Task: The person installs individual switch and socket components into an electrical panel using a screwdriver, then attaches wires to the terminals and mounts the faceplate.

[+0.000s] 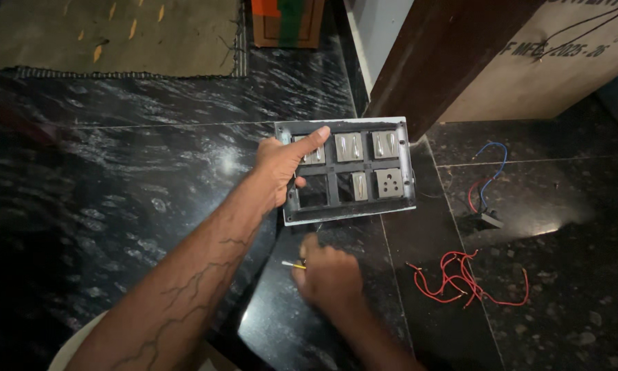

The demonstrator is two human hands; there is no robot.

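Switch plate (364, 175): held tilted above the dark stone floor (117, 185), back side up; likely light, stiff, best held by its rim.
Left hand (281, 168): clamps the plate's left edge.
Right hand (329, 275): below the plate, closed around a yellow-handled tool (292, 264).
Red wires (460, 278): right of the plate, on the floor.

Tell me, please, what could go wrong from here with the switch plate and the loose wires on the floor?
The left hand holds the switch plate by one edge only, so it could tip or slip onto the hard floor. The red wires lie loose beside the right hand, which holds a small yellow-tipped tool; they could snag or tangle.
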